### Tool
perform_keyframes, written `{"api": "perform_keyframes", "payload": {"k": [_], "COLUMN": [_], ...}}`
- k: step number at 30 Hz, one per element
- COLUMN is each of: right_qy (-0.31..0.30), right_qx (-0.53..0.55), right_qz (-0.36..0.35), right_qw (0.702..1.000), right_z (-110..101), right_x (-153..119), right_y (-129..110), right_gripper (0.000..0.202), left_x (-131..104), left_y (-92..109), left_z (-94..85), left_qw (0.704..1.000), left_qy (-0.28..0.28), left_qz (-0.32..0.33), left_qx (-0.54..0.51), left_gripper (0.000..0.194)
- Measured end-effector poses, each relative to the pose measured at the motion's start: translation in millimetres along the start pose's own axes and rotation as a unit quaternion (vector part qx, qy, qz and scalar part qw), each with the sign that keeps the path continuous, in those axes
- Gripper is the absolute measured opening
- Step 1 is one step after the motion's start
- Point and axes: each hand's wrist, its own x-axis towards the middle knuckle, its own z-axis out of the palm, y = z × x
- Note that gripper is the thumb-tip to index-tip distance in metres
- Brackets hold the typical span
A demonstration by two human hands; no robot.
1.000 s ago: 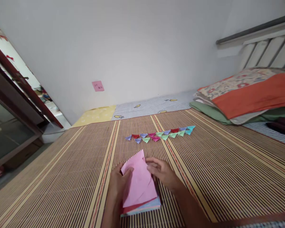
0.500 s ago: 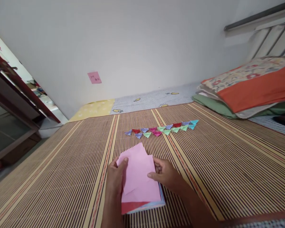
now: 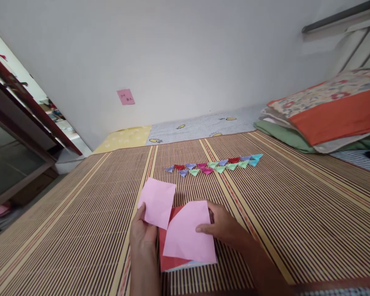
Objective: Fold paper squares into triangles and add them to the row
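Observation:
My left hand (image 3: pixel 144 228) pinches a pink sheet of paper (image 3: pixel 158 201) by its lower left edge, thumb on top. That sheet is lifted at the left, its lower right corner close to a second pink sheet (image 3: pixel 189 232). My right hand (image 3: pixel 218 224) grips this second sheet and the paper stack under it at the right edge, thumb on top and fingers behind. Red paper (image 3: pixel 171 263) shows below the second sheet, with pale blue edges of more paper underneath. Beyond my hands, two rows of small folded paper triangles (image 3: pixel 206 169) lie on the striped mat.
The striped mat (image 3: pixel 89 213) covers the bed. Folded bedding with an orange and floral cover (image 3: pixel 339 111) is piled at the right. A pink note (image 3: pixel 126 97) is stuck on the white wall (image 3: pixel 203 53). A doorway opens at the left.
My left hand has drawn one pink sheet off the stack toward the left, uncovering more red paper. My right hand still holds the stack. The view has shifted slightly.

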Motion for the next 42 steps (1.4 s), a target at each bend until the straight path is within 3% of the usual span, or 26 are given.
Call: {"api": "perform_keyframes", "payload": {"k": [2, 4, 11, 17, 20, 23, 28, 32, 35, 38, 42], "right_qy": [0.082, 0.119, 0.013, 0.071, 0.087, 0.070, 0.045, 0.045, -0.004, -0.074, -0.094], "right_qx": [-0.020, -0.008, 0.179, 0.000, -0.049, -0.092, -0.130, -0.187, -0.189, -0.135, -0.110], "right_qz": [-0.005, -0.007, -0.090, -0.040, -0.043, -0.051, -0.014, 0.000, -0.024, -0.034, -0.051], "right_qw": [0.996, 0.993, 0.980, 0.997, 0.994, 0.992, 0.990, 0.981, 0.982, 0.988, 0.988], "right_z": [3, 5, 1, 9, 14, 12, 6, 7, 8, 6, 3], "right_x": [3, 4, -3, 8, 10, 8, 4, 10, 18, 25, 29], "right_y": [1, 0, -19, -6, -4, -9, -23, -37, -45, -49, -50], "right_gripper": [0.055, 0.049, 0.015, 0.005, 0.017, 0.024, 0.011, 0.029, 0.037, 0.028, 0.008], "left_x": [4, 7, 18, 30, 34, 37, 39, 38, 38, 38, 38], "left_y": [-1, -2, -3, 0, 1, 1, 3, 4, 6, 6, 5], "left_z": [-4.3, -7.9, -22.7, -33.7, -35.5, -36.5, -36.5, -35.8, -35.9, -36.3, -35.9], "left_qw": [0.999, 0.996, 0.978, 0.962, 0.958, 0.955, 0.951, 0.947, 0.944, 0.939, 0.932], "left_qy": [-0.015, -0.034, -0.105, -0.154, -0.168, -0.174, -0.182, -0.192, -0.201, -0.212, -0.228], "left_qz": [-0.026, -0.049, -0.089, -0.102, -0.112, -0.121, -0.128, -0.135, -0.136, -0.137, -0.147], "left_qx": [-0.031, -0.063, -0.156, -0.200, -0.206, -0.208, -0.215, -0.218, -0.225, -0.234, -0.241], "left_gripper": [0.037, 0.037, 0.042, 0.047, 0.047, 0.046, 0.044, 0.044, 0.043, 0.040, 0.038]}}
